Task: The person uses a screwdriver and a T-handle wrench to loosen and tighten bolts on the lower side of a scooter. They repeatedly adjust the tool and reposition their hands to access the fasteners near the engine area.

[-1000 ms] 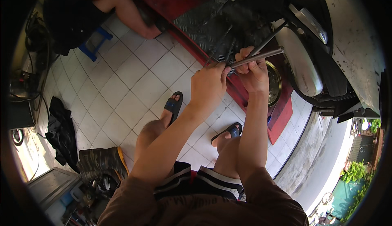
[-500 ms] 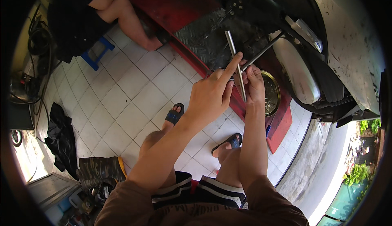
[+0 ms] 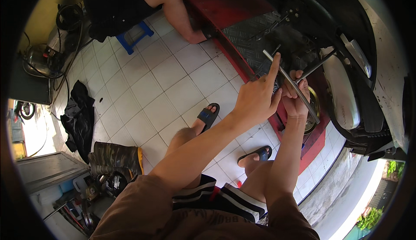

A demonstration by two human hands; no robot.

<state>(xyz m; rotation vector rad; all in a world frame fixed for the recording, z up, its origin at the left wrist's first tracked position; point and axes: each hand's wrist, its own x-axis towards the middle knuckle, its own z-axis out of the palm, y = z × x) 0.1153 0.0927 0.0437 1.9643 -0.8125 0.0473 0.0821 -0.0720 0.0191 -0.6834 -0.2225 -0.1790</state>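
T-handle wrench held over the red platform, its crossbar swung round since a second ago.
It is gripped by the curled right hand; the half-open left hand's extended index is laid against it.

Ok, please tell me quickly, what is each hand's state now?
Left hand: forefinger extended at the silver T-shaped metal tool; grip cannot be told.
Right hand: closed, holding that tool near its junction.
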